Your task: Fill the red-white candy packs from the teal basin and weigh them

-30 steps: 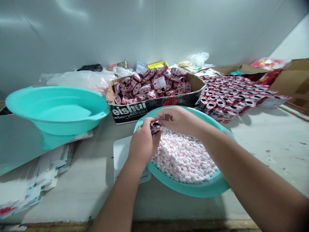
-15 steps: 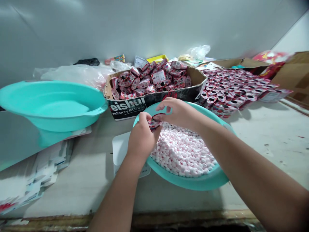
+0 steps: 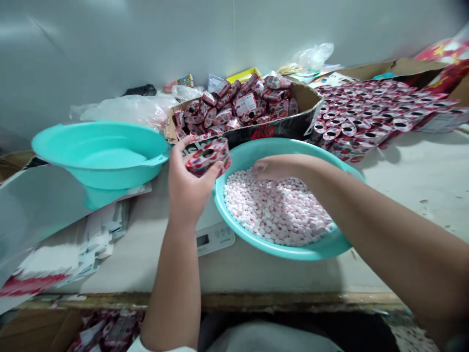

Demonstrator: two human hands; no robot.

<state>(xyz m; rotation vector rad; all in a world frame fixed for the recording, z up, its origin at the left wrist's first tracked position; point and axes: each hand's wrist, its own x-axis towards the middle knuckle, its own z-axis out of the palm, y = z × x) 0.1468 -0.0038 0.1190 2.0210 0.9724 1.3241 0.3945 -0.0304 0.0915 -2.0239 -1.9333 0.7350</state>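
White letters "sh" on the black front of the cardboard box, neighbouring letters hidden by the left hand and its packet, small print on a white label and scale unreadable.

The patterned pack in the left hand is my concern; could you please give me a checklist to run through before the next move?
1. Pack secure: ok, held between the left hand's thumb and fingers.
2. Pack's dark opening uncovered: ok, it shows in view.
3. Right hand at the white pieces: ok, its fingertips are among or just over them.
4. Pieces gripped in the right hand: cannot tell, its fingertips are blurred.
5. Pieces inside the round basin: ok, they lie within its rim.
6. Scale display reading: cannot tell, no digits are legible.
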